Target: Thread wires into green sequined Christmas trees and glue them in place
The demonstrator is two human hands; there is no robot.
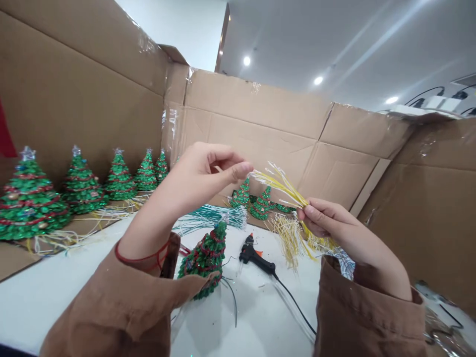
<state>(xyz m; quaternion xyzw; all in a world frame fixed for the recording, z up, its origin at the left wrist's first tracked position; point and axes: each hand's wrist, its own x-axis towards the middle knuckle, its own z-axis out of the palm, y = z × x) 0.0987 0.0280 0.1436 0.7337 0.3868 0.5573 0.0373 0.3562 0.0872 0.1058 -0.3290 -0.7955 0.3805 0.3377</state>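
Note:
In my right hand (322, 217) is a bundle of yellow and white wires (284, 186), gripped near its middle, with the white-tipped ends fanning up to the left. My left hand (219, 168) is raised at the tips of that bundle, thumb and forefinger pinched together at the end of a wire. Below my left forearm a small green Christmas tree (208, 253) with red garland stands on the white table, partly covered by my sleeve. A black glue gun (258, 255) lies to its right, its cord running toward me.
Several finished-looking trees (87, 186) line the left side, with loose wires at their bases. More trees (262, 202) stand at the back. Green wires (215, 218) and yellow-white wires (290, 238) lie on the table (256, 307). Tall cardboard walls (253, 119) enclose the space.

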